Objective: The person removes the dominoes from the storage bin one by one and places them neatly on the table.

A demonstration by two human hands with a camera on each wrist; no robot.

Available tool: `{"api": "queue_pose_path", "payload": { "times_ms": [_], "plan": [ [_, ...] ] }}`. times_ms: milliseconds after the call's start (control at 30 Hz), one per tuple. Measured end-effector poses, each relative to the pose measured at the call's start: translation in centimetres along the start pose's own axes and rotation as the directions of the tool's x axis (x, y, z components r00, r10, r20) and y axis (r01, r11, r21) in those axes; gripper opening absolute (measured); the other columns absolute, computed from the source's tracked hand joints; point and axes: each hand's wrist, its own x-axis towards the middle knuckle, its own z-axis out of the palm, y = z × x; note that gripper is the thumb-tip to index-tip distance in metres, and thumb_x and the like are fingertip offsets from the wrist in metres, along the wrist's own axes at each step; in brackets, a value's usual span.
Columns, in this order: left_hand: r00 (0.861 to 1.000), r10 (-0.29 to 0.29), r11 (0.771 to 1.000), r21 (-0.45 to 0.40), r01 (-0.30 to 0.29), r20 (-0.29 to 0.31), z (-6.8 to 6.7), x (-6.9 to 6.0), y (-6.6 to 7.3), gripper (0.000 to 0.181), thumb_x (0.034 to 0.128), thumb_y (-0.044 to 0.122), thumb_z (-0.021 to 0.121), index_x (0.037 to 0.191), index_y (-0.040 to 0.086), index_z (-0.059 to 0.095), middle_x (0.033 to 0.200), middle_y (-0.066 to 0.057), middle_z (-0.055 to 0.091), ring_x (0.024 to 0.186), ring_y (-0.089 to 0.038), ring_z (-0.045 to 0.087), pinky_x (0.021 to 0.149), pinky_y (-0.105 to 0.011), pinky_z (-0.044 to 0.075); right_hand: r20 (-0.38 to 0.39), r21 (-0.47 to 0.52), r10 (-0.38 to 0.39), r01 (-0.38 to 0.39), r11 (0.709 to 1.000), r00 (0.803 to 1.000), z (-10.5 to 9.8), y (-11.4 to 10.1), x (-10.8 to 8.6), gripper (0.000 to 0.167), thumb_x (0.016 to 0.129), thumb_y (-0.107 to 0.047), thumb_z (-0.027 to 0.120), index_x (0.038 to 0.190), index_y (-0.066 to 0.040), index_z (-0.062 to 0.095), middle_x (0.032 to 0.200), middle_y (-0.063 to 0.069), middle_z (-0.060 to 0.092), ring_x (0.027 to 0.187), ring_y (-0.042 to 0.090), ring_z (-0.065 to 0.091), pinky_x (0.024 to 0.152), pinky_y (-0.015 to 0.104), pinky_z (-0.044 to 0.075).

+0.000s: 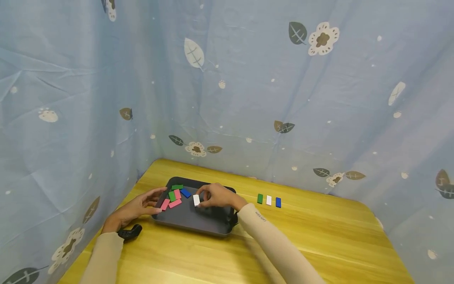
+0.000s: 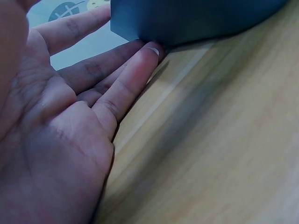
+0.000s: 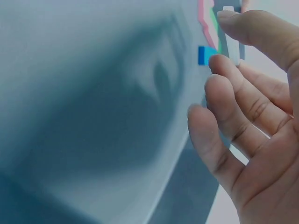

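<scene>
White rectangular block [image 1: 196, 200] is pinched between the thumb and fingers of the right hand [image 1: 218, 196], over the middle of a dark grey rectangular tray with rounded corners [image 1: 191, 230]; whether the block touches the tray's floor cannot be told. In the right wrist view, the three fingers nearest the camera are bent and slightly apart from one another. The left hand [image 1: 136, 206] is at the tray's left end, its thumb spread away from its fingers, with fingertips at the foot of the tray's outer wall in the left wrist view. Inside the tray, toward its left end, lie a green rectangular block [image 1: 177, 187] beside the far wall, a second green block [image 1: 172, 196], three pink rectangular blocks [image 1: 175, 203] close around it, and a blue rectangular block [image 1: 185, 193] nearer the held white one. Right of the tray, on the yellow wood-grained surface [image 1: 319, 232], a green tile [image 1: 260, 198], a white tile [image 1: 268, 200] and a blue tile [image 1: 278, 202] form a short row, spaced slightly apart. Cream sleeves [image 1: 280, 244] cover both forearms, and a black device [image 1: 130, 232] sits at the left wrist. Behind the surface hangs a light blue curtain [image 1: 248, 98] printed with leaves and flowers.
</scene>
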Motion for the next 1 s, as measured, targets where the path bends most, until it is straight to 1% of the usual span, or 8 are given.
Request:
{"api": "queue_pose_path", "payload": {
  "times_ms": [200,267,433,633,733,867,1000],
  "plan": [
    [1.000,0.010,1.000,-0.001,-0.010,-0.002,-0.1,-0.1,0.1,0.075,0.0983,0.013,0.072,0.162,0.025,0.033,0.160,-0.016,0.032,0.135,-0.043,0.039,0.099,-0.044,0.048,-0.051,0.003,0.015,-0.015,1.000,0.999,-1.4,0.5,-1.4,0.044,0.095,-0.033,0.077,0.132,-0.013,0.066,0.080,-0.009,0.067,0.066,0.007,0.063,0.065,0.023,0.051],
    [1.000,0.018,1.000,-0.004,-0.018,0.003,-0.1,0.0,0.0,0.075,0.0985,0.012,0.071,0.162,0.024,0.033,0.160,-0.016,0.031,0.135,-0.043,0.039,0.098,-0.042,0.048,-0.068,-0.009,0.016,-0.017,1.000,0.998,-1.7,0.9,-1.9,0.044,0.095,-0.034,0.076,0.133,-0.014,0.066,0.080,-0.009,0.067,0.068,0.006,0.063,0.069,0.023,0.052],
    [1.000,0.016,1.000,-0.011,-0.016,0.019,-0.1,-0.1,0.1,0.076,0.0992,0.012,0.070,0.163,0.023,0.031,0.162,-0.017,0.027,0.138,-0.044,0.037,0.098,-0.040,0.049,-0.107,-0.003,0.027,-0.028,1.000,0.994,-2.5,1.9,-3.3,0.045,0.096,-0.033,0.076,0.135,-0.014,0.065,0.083,-0.009,0.067,0.074,0.006,0.064,0.078,0.025,0.053],
    [1.000,-0.002,1.000,-0.023,0.003,0.014,-0.1,-0.1,0.2,0.077,0.0990,0.013,0.071,0.163,0.021,0.029,0.162,-0.018,0.027,0.138,-0.046,0.036,0.097,-0.039,0.050,-0.141,0.007,0.052,-0.052,0.999,0.989,-3.3,3.0,-5.2,0.046,0.096,-0.033,0.076,0.136,-0.014,0.065,0.084,-0.010,0.067,0.076,0.007,0.065,0.075,0.027,0.053],
    [1.000,-0.006,1.000,-0.027,0.006,0.010,-0.1,-0.1,0.1,0.077,0.0989,0.012,0.071,0.163,0.021,0.029,0.162,-0.018,0.027,0.138,-0.046,0.036,0.097,-0.039,0.050,-0.155,0.010,0.069,-0.068,0.998,0.986,-3.6,3.4,-6.2,0.047,0.096,-0.034,0.076,0.136,-0.014,0.064,0.084,-0.010,0.067,0.076,0.007,0.065,0.076,0.028,0.053],
    [1.000,-0.001,1.000,-0.030,0.001,0.011,-0.1,0.1,-0.1,0.076,0.0991,0.012,0.070,0.163,0.021,0.030,0.162,-0.019,0.027,0.138,-0.046,0.036,0.098,-0.041,0.050,-0.181,0.008,0.089,-0.089,0.996,0.979,-4.0,3.9,-7.6,0.047,0.096,-0.034,0.075,0.137,-0.014,0.064,0.085,-0.010,0.066,0.078,0.008,0.065,0.079,0.031,0.054],
    [1.000,0.003,1.000,-0.029,-0.003,0.012,-0.1,0.1,-0.2,0.076,0.0990,0.012,0.070,0.163,0.021,0.030,0.162,-0.018,0.027,0.138,-0.046,0.035,0.097,-0.040,0.050,-0.202,0.001,0.105,-0.107,0.994,0.974,-4.2,4.7,-9.0,0.046,0.097,-0.034,0.074,0.137,-0.014,0.063,0.086,-0.010,0.065,0.078,0.007,0.065,0.078,0.031,0.054]
  ]
}}
